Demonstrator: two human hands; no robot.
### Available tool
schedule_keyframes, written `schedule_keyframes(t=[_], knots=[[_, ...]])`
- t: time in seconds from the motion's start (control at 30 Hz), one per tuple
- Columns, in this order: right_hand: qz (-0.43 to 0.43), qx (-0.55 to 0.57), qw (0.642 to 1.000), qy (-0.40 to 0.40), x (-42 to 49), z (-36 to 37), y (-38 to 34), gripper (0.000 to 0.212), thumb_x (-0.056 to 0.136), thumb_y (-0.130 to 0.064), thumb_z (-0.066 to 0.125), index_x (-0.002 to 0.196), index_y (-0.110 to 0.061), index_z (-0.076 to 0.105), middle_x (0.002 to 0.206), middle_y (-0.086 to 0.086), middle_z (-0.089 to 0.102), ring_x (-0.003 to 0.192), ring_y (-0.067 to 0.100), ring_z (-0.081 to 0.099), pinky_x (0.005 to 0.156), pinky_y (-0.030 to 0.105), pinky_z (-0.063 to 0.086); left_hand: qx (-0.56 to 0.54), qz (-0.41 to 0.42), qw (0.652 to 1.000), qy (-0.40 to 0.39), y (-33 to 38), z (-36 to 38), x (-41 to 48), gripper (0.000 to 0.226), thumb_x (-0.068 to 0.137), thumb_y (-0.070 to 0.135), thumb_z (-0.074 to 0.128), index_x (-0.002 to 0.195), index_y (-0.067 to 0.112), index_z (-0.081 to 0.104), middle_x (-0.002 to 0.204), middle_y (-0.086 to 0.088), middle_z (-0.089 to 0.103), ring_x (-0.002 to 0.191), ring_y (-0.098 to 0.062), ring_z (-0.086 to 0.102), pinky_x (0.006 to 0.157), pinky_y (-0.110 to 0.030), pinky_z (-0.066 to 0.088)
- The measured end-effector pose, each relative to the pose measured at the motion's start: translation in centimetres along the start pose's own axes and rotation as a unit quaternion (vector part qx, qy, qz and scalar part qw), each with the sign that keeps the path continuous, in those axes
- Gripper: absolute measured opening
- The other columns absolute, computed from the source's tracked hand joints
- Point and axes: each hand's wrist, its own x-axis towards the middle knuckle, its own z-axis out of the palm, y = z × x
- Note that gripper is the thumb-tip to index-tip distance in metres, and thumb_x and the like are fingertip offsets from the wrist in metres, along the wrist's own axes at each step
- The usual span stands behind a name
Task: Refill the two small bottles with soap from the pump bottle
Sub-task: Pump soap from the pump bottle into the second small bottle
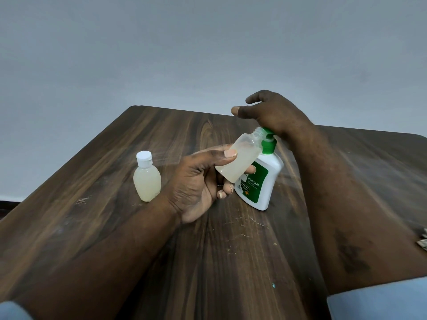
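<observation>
On dark wood-grain table [208, 262], scuffed, plain grey wall [184, 54] behind: left hand [196, 181] grips uncapped small bottle [240, 158], tilted w/ mouth at pump bottle [261, 181] nozzle. Right hand [270, 112] presses pump, fingers spread. Capped small bottle [147, 179] stands left.

The worktop [120, 181] is dark brown with streaked wood grain. The pump bottle [265, 181] is white with a green label and green pump, while both the capped small bottle [147, 181] with its white cap and the open small bottle [240, 158] hold pale, cloudy yellowish soap. The wall [184, 54] is plain grey.
</observation>
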Motion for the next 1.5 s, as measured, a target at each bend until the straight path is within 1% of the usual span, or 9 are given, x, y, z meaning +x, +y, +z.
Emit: schedule_keyframes(t=[0.17,0.33,0.53,0.67,0.87,0.93,1.17,1.27,1.5], knots=[[-0.007,-0.002,1.0,0.004,0.05,-0.2,-0.1,0.059,0.086,-0.056,0.079,0.133,-0.026,0.062,0.124,-0.006,0.063,0.108,0.013,0.062,0.082,0.033,0.047,0.0,-0.001,1.0,-0.004,0.01,0.04,0.06,0.035,0.076,0.032,0.069,0.105,0.016,0.08,0.104,-0.025,0.072,0.054,-0.017,0.05,0.044,-0.023,0.037],[-0.022,-0.004,0.999,0.029,0.04,-0.4,-0.33,0.057,0.085,-0.058,0.078,0.131,-0.028,0.063,0.13,-0.005,0.063,0.108,0.012,0.063,0.078,0.031,0.048,0.004,-0.002,1.0,-0.006,0.22,0.2,0.02,0.034,0.074,0.033,0.069,0.102,0.018,0.08,0.103,-0.024,0.072,0.055,-0.017,0.049,0.045,-0.024,0.037],[-0.013,-0.004,1.0,0.017,0.24,0.01,0.05,0.054,0.085,-0.054,0.081,0.128,-0.026,0.064,0.124,-0.005,0.065,0.103,0.01,0.063,0.07,0.027,0.044,0.015,-0.007,1.0,0.019,0.09,-0.11,0.04,0.043,0.086,0.03,0.062,0.122,0.007,0.066,0.104,-0.025,0.072,0.054,-0.017,0.049,0.045,-0.023,0.037],[-0.007,0.001,1.0,0.015,0.23,0.09,0.25,0.051,0.086,-0.054,0.08,0.125,-0.025,0.065,0.116,-0.008,0.065,0.097,0.007,0.06,0.068,0.026,0.042,0.01,-0.014,1.0,0.02,0.06,-0.04,0.01,0.042,0.084,0.029,0.062,0.119,0.007,0.069,0.102,-0.025,0.072,0.053,-0.017,0.047,0.042,-0.022,0.037],[-0.024,0.001,0.999,0.024,0.06,-0.32,-0.08,0.051,0.086,-0.057,0.079,0.123,-0.025,0.065,0.119,-0.008,0.066,0.101,0.008,0.062,0.073,0.028,0.046,0.006,-0.013,1.0,0.008,0.11,0.21,-0.07,0.031,0.081,0.03,0.063,0.102,0.015,0.08,0.103,-0.026,0.072,0.052,-0.017,0.049,0.043,-0.023,0.038],[-0.028,0.004,0.999,0.035,0.09,-0.34,-0.22,0.051,0.085,-0.057,0.079,0.123,-0.026,0.065,0.122,-0.007,0.066,0.105,0.009,0.063,0.076,0.029,0.048,0.005,-0.014,1.0,0.007,0.14,0.22,-0.09,0.033,0.081,0.031,0.063,0.105,0.014,0.079,0.103,-0.026,0.072,0.053,-0.018,0.049,0.043,-0.023,0.038],[-0.019,-0.002,0.999,0.027,0.14,0.26,-0.03,0.045,0.086,-0.053,0.08,0.117,-0.023,0.067,0.114,-0.007,0.068,0.092,0.006,0.06,0.067,0.027,0.042,0.007,-0.015,1.0,0.018,0.19,-0.03,-0.08,0.05,0.085,0.03,0.059,0.126,0.002,0.062,0.102,-0.026,0.072,0.05,-0.017,0.048,0.041,-0.022,0.038],[-0.012,0.002,1.0,0.02,0.14,0.4,0.15,0.043,0.086,-0.053,0.08,0.111,-0.02,0.068,0.107,-0.005,0.069,0.085,0.007,0.058,0.066,0.027,0.041,0.011,-0.014,1.0,0.021,0.07,-0.06,-0.05,0.05,0.085,0.031,0.06,0.126,0.003,0.062,0.102,-0.026,0.072,0.05,-0.017,0.048,0.041,-0.022,0.038],[-0.033,0.003,0.999,0.036,0.14,0.14,-0.21,0.043,0.084,-0.056,0.08,0.108,-0.022,0.069,0.106,-0.007,0.069,0.092,0.01,0.063,0.071,0.029,0.045,0.005,-0.011,1.0,0.016,0.12,0.1,-0.08,0.043,0.083,0.031,0.061,0.118,0.007,0.069,0.103,-0.027,0.071,0.051,-0.017,0.05,0.041,-0.022,0.04]])
